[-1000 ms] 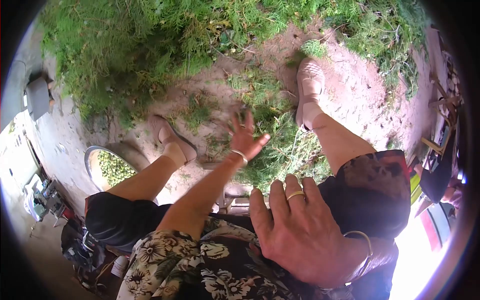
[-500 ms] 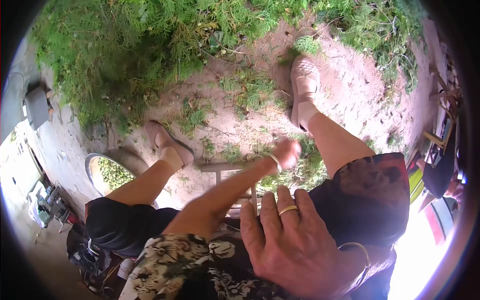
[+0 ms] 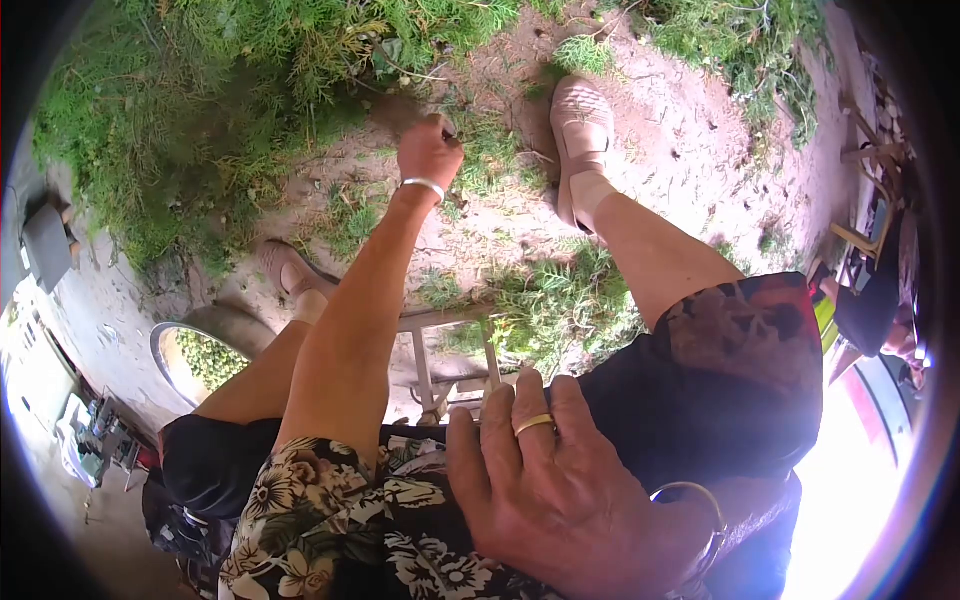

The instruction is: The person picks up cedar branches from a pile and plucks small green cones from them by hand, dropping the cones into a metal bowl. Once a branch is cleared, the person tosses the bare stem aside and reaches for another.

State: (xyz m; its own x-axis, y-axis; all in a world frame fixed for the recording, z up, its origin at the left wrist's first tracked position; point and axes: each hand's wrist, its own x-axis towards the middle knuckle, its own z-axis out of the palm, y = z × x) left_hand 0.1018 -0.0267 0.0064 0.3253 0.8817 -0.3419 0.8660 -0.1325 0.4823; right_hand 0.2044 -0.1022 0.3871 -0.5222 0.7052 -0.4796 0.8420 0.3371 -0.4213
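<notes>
My left hand (image 3: 430, 155) reaches forward over the soil, closed like a fist, at the near edge of the green feathery branches (image 3: 230, 120). A small dark bit shows at its fingers, too small to name. A pale bracelet circles that wrist. On the dark floral clothing (image 3: 430, 520) my right hand (image 3: 560, 490) lies back up, with its fingers slightly apart and a gold ring on one. Nothing shows in it. Loose green sprigs (image 3: 570, 310) lie on the ground between my legs, beyond a small wooden frame (image 3: 422, 365).
My shoes (image 3: 583, 125) rest on the soil to either side. At left are a round-rimmed container (image 3: 165, 350) with green bits and a grey box (image 3: 47, 245). More greenery (image 3: 745, 50) lies at upper right. Wooden pieces (image 3: 870, 235) and partly visible people stand at the right edge.
My left hand has swung forward and left from above the near sprigs to the edge of the branches. My right hand stays on the clothing. The view has shifted slightly.
</notes>
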